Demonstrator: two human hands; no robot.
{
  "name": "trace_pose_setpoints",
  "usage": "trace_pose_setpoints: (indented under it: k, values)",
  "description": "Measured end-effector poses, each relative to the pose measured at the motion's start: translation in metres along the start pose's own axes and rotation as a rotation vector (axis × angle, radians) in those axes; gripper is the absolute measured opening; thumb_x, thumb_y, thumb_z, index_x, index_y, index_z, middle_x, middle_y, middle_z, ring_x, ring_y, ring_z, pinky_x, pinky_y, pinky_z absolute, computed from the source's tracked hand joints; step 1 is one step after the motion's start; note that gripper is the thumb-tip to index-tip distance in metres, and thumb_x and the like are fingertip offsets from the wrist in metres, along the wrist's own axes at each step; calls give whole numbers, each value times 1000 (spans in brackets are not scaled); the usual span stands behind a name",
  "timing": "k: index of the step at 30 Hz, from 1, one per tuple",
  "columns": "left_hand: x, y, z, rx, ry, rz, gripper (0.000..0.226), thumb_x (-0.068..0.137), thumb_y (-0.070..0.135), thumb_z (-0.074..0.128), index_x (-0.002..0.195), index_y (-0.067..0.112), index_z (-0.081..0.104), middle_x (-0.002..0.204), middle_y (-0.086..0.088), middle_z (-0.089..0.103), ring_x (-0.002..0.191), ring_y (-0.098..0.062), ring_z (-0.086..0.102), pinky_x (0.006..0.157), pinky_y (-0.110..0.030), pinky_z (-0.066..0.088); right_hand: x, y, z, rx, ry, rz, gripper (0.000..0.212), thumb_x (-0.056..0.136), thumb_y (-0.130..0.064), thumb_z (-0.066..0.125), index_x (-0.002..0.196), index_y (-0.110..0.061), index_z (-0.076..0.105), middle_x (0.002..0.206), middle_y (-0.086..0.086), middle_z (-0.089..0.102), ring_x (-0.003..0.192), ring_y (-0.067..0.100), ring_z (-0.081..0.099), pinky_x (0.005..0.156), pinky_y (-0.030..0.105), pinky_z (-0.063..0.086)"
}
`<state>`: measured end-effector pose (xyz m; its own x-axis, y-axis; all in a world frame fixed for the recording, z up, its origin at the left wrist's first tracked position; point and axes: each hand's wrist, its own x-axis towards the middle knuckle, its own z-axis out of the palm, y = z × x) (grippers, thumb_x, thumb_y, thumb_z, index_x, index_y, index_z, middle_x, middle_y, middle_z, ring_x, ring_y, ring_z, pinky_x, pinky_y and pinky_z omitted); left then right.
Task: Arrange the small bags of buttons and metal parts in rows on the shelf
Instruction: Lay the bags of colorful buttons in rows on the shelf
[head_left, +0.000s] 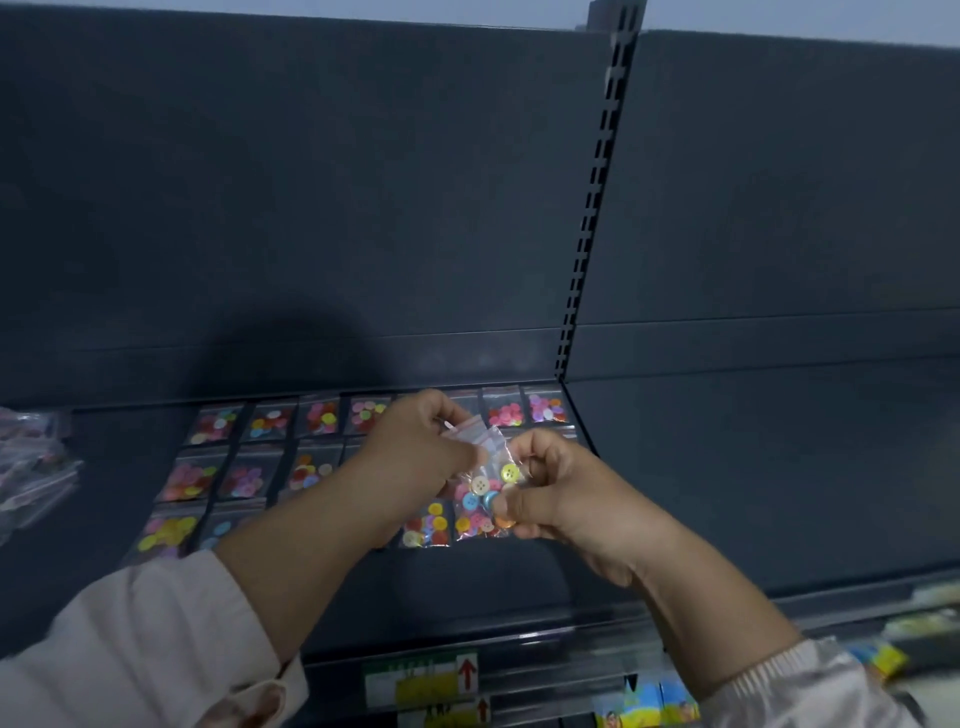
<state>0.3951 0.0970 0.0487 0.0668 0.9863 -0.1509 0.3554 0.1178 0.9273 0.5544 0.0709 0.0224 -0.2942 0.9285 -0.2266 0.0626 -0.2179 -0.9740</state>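
Right, nearest me: price labels (421, 675) on shelf front edge, below grip. I hold one bag of buttons (485, 486) just above dark shelf (727, 493). Left hand (415, 457) pinches its red-striped top, right hand (550, 493) pinches its lower end. Bare shelf right of grip. Rows of button bags (244, 475) lie flat under and left of grip. Loose pile (36, 467) far left. Back panel (311, 208) and slotted upright (597, 208) behind.

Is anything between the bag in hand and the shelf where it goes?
Nothing visible does. The left hand and right hand pinch the bag over the shelf, above the laid bags. The hands hide part of the rows, so I cannot tell which slot is free.
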Motion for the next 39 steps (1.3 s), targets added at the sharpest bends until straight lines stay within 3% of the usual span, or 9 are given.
trace_pose_setpoints:
  k: [3, 7, 11, 17, 22, 26, 30, 34, 39]
  values:
    - [-3, 0, 5, 8, -17, 1, 22, 79, -1, 70, 82, 15, 56, 78, -4, 61, 58, -13, 56, 43, -17, 46, -3, 4, -4, 1, 13, 12, 28, 78, 5, 69, 91, -15, 54, 81, 4, 61, 67, 10, 63, 59, 21, 51]
    - [-4, 1, 6, 33, -31, -3, 20, 77, 2, 72, 88, 12, 58, 84, -7, 64, 64, -17, 59, 47, -21, 48, -6, 8, -10, -33, 59, -18, 10, 84, -15, 67, 78, -19, 61, 79, 1, 65, 72, 12, 60, 65, 24, 48]
    - [-7, 1, 8, -9, -50, -23, 15, 80, 6, 71, 84, 12, 59, 84, -7, 64, 62, -15, 58, 48, -21, 50, -6, 13, -14, -72, 129, -30, 28, 87, -12, 63, 62, -23, 62, 63, -4, 61, 59, 10, 49, 56, 23, 39]
    - [-6, -9, -2, -193, 42, -91, 8, 87, 5, 62, 82, 10, 59, 71, -8, 61, 56, -14, 53, 57, -28, 50, -11, 22, -26, -64, 294, 71, 23, 87, -6, 62, 67, -17, 56, 62, 2, 59, 55, 12, 50, 51, 22, 41]
    - [-10, -15, -13, -212, 91, -87, 15, 87, 4, 62, 75, 11, 57, 67, -7, 59, 58, -16, 53, 52, -25, 50, -3, 37, -31, -203, 436, 173, 10, 85, -2, 63, 79, -6, 55, 60, 9, 57, 52, 17, 52, 52, 27, 47]
    - [-12, -19, -16, -176, 99, -72, 16, 87, 5, 62, 73, 12, 58, 73, -9, 61, 63, -17, 56, 55, -27, 49, 6, 47, -29, -426, 500, 173, 13, 79, -9, 69, 77, -6, 56, 64, 10, 64, 57, 20, 59, 57, 33, 53]
    - [-14, -21, -19, -119, 107, -54, 16, 87, 5, 62, 73, 13, 58, 76, -8, 63, 63, -15, 58, 51, -24, 47, 2, 49, -29, -896, 557, 44, 14, 78, -17, 67, 79, -16, 52, 77, -1, 58, 68, 16, 54, 51, 24, 37]
    - [-16, -22, -21, -118, 113, -49, 19, 87, 5, 61, 71, 14, 56, 70, -6, 61, 56, -14, 55, 46, -21, 43, -1, 56, -27, -926, 380, -186, 16, 84, -7, 60, 79, -23, 59, 86, -9, 53, 75, 5, 52, 60, 5, 38]
    - [-16, -22, -21, -132, 108, -57, 16, 87, 4, 61, 74, 13, 58, 76, -10, 63, 60, -16, 58, 48, -22, 47, 6, 65, -27, -980, 302, -203, 12, 86, -7, 61, 85, -16, 68, 87, -8, 57, 80, 7, 55, 63, 1, 35]
